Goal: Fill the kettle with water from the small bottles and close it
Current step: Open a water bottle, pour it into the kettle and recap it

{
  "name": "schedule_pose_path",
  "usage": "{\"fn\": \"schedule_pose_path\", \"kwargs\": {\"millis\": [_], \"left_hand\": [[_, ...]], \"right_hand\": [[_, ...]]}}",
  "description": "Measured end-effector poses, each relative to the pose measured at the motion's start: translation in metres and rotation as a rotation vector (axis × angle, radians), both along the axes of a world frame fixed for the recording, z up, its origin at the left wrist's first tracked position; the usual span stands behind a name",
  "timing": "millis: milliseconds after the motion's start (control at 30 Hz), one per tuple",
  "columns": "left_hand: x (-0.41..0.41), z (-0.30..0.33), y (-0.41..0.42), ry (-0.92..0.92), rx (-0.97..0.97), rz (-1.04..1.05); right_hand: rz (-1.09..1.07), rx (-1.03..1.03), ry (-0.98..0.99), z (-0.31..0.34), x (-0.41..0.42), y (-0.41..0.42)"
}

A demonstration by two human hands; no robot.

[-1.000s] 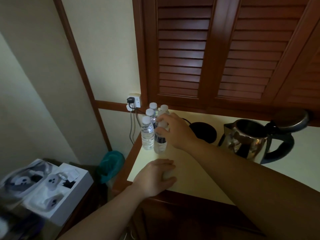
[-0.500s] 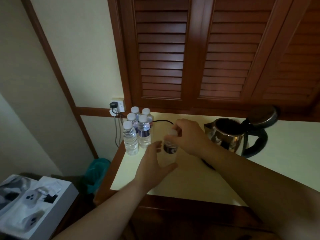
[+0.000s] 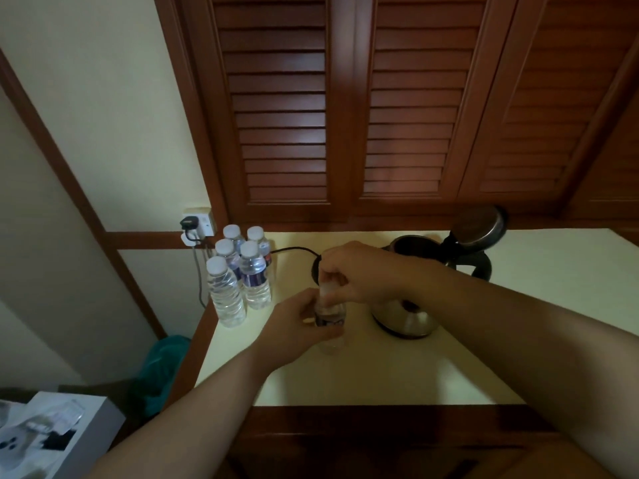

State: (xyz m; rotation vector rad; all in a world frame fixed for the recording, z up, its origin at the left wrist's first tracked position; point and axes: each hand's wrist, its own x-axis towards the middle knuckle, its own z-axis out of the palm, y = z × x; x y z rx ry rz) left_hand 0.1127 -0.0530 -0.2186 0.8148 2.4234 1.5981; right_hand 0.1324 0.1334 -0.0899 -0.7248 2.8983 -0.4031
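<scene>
A small clear water bottle (image 3: 332, 319) stands upright on the cream counter (image 3: 380, 368), in front of me. My left hand (image 3: 297, 330) wraps its body from the left. My right hand (image 3: 349, 274) closes over its cap from above. Behind my right forearm sits the steel kettle (image 3: 404, 316) with its lid (image 3: 479, 224) flipped up and the opening showing. Several more capped small bottles (image 3: 238, 271) stand grouped at the counter's back left corner.
A black cord (image 3: 294, 250) runs from the wall socket (image 3: 198, 224) across the counter toward the kettle. Louvred wooden doors (image 3: 345, 108) rise behind the counter. A teal bin (image 3: 162, 364) and a white box (image 3: 52, 433) sit low on the left.
My right hand lifted one bottle out of the group and brought it to the counter's middle. My left hand left the counter edge and took the bottle's body.
</scene>
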Motion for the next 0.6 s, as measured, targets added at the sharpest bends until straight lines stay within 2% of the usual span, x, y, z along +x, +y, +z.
{"fn": "schedule_pose_path", "kwargs": {"millis": [133, 233, 333, 467, 600], "left_hand": [[0.004, -0.001, 0.001, -0.024, 0.017, 0.008], [0.006, -0.003, 0.002, -0.003, 0.01, 0.041], [0.005, -0.003, 0.002, -0.001, -0.006, 0.044], [0.005, -0.002, 0.002, -0.026, 0.003, 0.044], [0.006, -0.003, 0.001, -0.022, 0.004, 0.039]], "right_hand": [[0.055, 0.037, -0.048, 0.013, -0.003, 0.004], [-0.07, 0.069, -0.061, 0.013, -0.003, -0.001], [-0.079, 0.142, -0.034, 0.009, -0.002, -0.009], [-0.004, 0.107, -0.128, 0.02, 0.001, -0.009], [-0.115, 0.097, -0.072, 0.012, 0.004, -0.014]]}}
